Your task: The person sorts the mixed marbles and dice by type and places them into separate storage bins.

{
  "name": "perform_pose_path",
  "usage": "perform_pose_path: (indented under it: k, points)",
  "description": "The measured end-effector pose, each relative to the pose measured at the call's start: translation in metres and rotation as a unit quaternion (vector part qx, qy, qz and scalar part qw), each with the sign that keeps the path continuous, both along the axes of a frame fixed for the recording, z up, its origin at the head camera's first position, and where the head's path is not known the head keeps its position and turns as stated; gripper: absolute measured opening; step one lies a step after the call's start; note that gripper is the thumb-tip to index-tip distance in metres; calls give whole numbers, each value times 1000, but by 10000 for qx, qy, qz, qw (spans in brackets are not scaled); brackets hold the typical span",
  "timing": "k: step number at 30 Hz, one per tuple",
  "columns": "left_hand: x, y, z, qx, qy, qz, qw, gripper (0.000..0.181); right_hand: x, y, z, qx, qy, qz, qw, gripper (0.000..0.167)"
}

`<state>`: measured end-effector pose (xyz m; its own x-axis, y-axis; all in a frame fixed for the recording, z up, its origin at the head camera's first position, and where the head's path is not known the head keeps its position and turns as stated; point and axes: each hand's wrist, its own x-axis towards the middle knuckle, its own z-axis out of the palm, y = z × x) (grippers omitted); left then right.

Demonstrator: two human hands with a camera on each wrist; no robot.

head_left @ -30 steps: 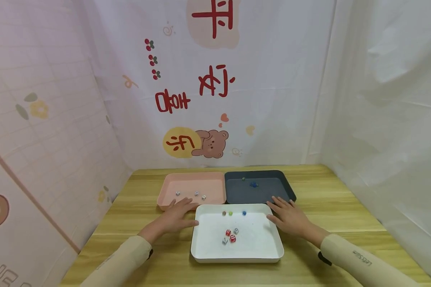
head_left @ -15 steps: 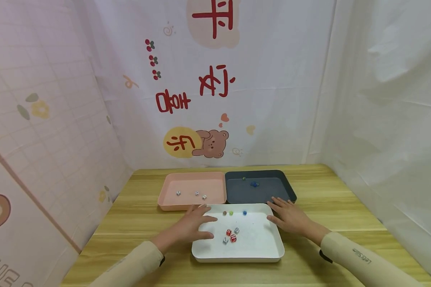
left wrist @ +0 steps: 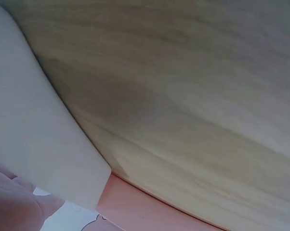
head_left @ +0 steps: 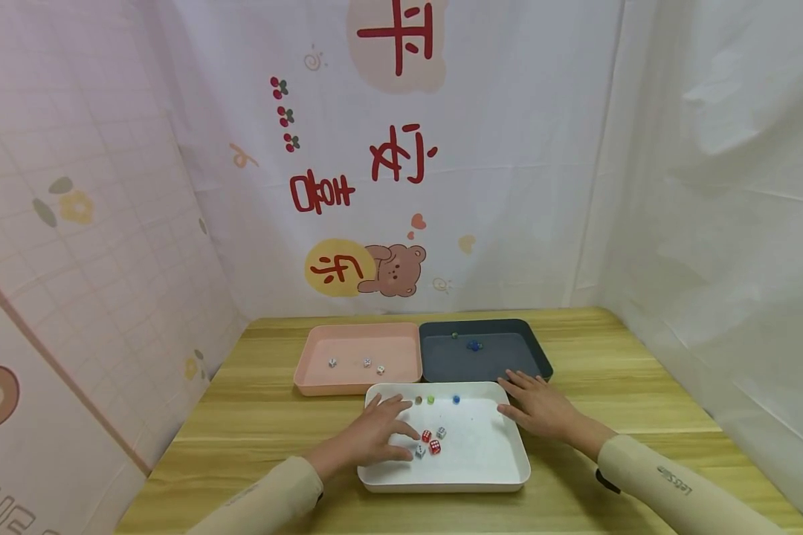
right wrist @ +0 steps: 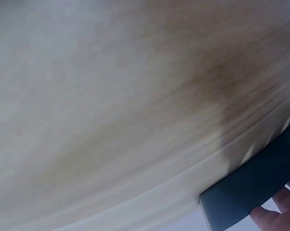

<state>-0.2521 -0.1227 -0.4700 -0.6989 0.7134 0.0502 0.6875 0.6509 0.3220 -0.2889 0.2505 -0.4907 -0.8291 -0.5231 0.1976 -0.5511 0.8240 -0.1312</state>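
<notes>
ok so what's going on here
A person's left hand is over the white tray, close to two red dice and two grey dice; whether it touches any is unclear. The right hand is by the tray's far right corner. Neither visibly holds anything. Beyond, the pink tray holds three pale dice and the dark tray a few small pieces.

On the cloth (head_left: 522, 148) rising behind the bench's (head_left: 595, 371) far edge, red characters lie sideways: 平, 安, 喜 and, on a yellow disc (head_left: 314, 282), 乐. Outlined capitals beside the near left corner seem to include HE. The right sleeve (head_left: 709, 498) reads "Let's Slim"; the left sleeve's (head_left: 274, 494) print is illegible.
</notes>
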Motion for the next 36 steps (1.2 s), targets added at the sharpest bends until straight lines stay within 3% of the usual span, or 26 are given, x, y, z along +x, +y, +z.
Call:
perform_pose_path:
  k: [23, 29, 36]
  points:
    - [-7, 16, -13, -128, 280, 210, 9993, 16, -2, 4, -5, -130, -65, 2, 9999, 66]
    - [-10, 8, -6, 194, 497, 243, 9983, 15, -3, 2, -4, -140, -13, 28, 9999, 65]
    - [-19, -10, 8, 580, 213, 645, 9960, 14, -2, 1, -3, -101, 14, 14, 9999, 65]
